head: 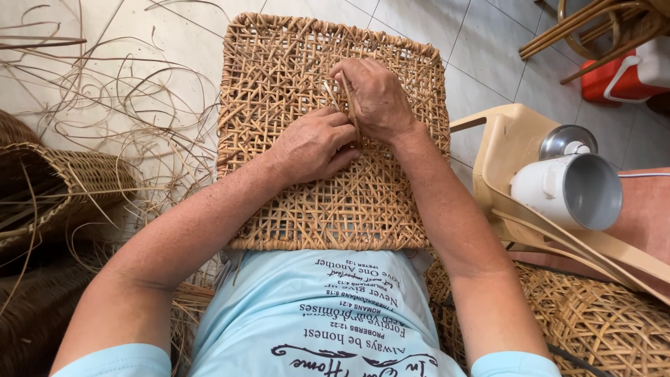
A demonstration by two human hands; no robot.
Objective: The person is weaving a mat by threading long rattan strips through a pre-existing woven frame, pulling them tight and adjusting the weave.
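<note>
Pinched between the fingers of the right hand: one thin cane strip, running from the knuckles down toward the left hand. Fingers curled tight around it.

Left hand: at 7 o'clock of the right hand, touching it; fingers bent and pressed together on the weave, their tips at the lower end of the same strip. Whether they pinch it or only press on it cannot be told.

Woven cane panel: square, open lattice, thick bound rim; lies flat on the person's lap, under both hands, centre of view.

Light blue shirt: at 6 o'clock of the panel, printed text on it.

Loose cane strands: scattered on the tiled floor, at 9 to 10 o'clock of the panel.

Wicker basket: on its side, at 8 o'clock.

White metal cup: tipped, mouth facing right, on a beige plastic chair, at 3 o'clock.

Red container: at 2 o'clock, beside bent cane chair legs.

Second woven panel: at 4 to 5 o'clock, near the right elbow.
</note>
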